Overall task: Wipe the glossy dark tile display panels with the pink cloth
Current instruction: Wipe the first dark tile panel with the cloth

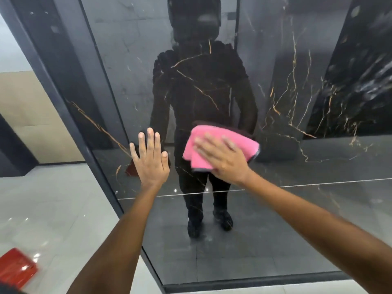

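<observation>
A tall glossy dark tile panel (297, 102) with gold veins fills the view and mirrors a dark figure. A pink cloth (203, 143) lies flat against the panel at mid height. My right hand (222, 158) presses on the cloth with spread, straight fingers and covers its lower right part. My left hand (150, 160) rests flat on the bare panel just left of the cloth, fingers straight and pointing up. A thin horizontal seam (318, 183) crosses the panel below both hands.
The panel's dark frame edge (70, 115) runs diagonally down the left side. Left of it is a pale shiny floor (53, 209) with a red object (16, 268) at the bottom left corner. A beige panel (31, 115) stands further back on the left.
</observation>
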`<state>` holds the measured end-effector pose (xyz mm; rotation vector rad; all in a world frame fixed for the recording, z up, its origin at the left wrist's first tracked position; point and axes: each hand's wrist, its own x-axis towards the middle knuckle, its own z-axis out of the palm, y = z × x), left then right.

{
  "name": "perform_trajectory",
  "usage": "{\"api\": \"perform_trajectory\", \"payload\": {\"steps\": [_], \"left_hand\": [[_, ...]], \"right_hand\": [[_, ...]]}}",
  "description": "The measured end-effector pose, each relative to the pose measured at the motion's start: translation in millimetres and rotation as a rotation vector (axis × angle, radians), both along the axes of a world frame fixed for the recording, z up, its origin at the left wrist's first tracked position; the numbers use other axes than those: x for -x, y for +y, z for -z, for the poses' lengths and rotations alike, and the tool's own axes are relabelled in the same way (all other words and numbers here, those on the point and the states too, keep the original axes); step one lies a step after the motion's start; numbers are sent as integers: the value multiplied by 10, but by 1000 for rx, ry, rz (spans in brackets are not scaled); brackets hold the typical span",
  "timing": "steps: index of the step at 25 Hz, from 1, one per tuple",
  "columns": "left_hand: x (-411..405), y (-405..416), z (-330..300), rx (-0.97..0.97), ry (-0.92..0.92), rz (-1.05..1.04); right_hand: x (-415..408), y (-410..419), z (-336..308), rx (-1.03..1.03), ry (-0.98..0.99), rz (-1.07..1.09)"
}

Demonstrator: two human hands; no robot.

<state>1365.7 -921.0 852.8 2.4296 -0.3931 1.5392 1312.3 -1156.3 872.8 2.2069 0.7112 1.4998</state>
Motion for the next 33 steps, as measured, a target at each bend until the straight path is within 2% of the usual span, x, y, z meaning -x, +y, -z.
{"api": "perform_trajectory", "payload": {"steps": [3, 4, 5, 7, 9, 11, 12, 13, 14, 15, 16, 17, 19, 20, 22, 23, 24, 25, 26, 27, 28, 29, 30, 31, 33], "left_hand": [[-34, 32, 48, -7, -30, -19], [-46, 33, 49, -3, -35, -24], [-54, 29, 53, 3, -42, -23], [-66, 20, 81, 14, -75, -12], [-80, 18, 100, 27, -100, -4], [-79, 24, 122, 15, -119, -3], [-71, 21, 114, 10, -124, -14], [-71, 16, 93, 10, -118, -20], [-67, 19, 69, 16, -100, -16], [-52, 20, 59, 20, -86, -11], [-28, 14, 59, 19, -77, -14], [-12, 3, 67, 16, -68, -16], [-8, 4, 72, 0, -49, -22], [-2, 10, 67, -16, -46, -39], [2, 10, 44, -26, -24, -63], [43, -26, 35, 11, 0, -63], [107, -113, 19, 81, 21, -54], [193, -250, -3, 175, 42, -28], [282, -437, -35, 255, 63, 19], [362, -649, -79, 293, 67, 83], [430, -868, -128, 288, 49, 146], [471, -1052, -173, 247, 26, 201], [477, -1186, -223, 198, 13, 235], [452, -1297, -271, 154, 8, 231], [356, -1422, -287, 94, -6, 138]], "right_hand": [[118, 34, 987, 612, 253, 52], [199, -138, 1169, 724, 318, 88], [253, -339, 1243, 749, 300, 70], [293, -654, 1018, 520, 175, 33], [252, -655, 542, 124, 91, 59], [139, -236, 226, -267, 45, 47], [82, 47, 237, -294, 28, 82], [58, 309, 395, -174, 66, 113], [84, 472, 639, 41, 113, 116], [147, 476, 857, 254, 181, 103], [184, 297, 956, 368, 204, 103], [210, 30, 929, 353, 196, 91], [289, -605, 707, 110, 144, 116], [372, -864, 530, -83, 113, 164], [475, -1033, 321, -615, 90, 202], [460, -854, 306, -936, 83, 193], [430, -589, 369, -1097, 94, 221], [405, -298, 490, -1113, 145, 211], [402, -59, 646, -870, 186, 202], [433, 22, 823, -539, 245, 158], [417, -137, 927, -241, 274, 138], [419, -404, 876, -128, 261, 130], [446, -703, 775, -233, 216, 126], [484, -985, 663, -444, 140, 131], [650, -1617, 413, -1086, 103, 152]]}}
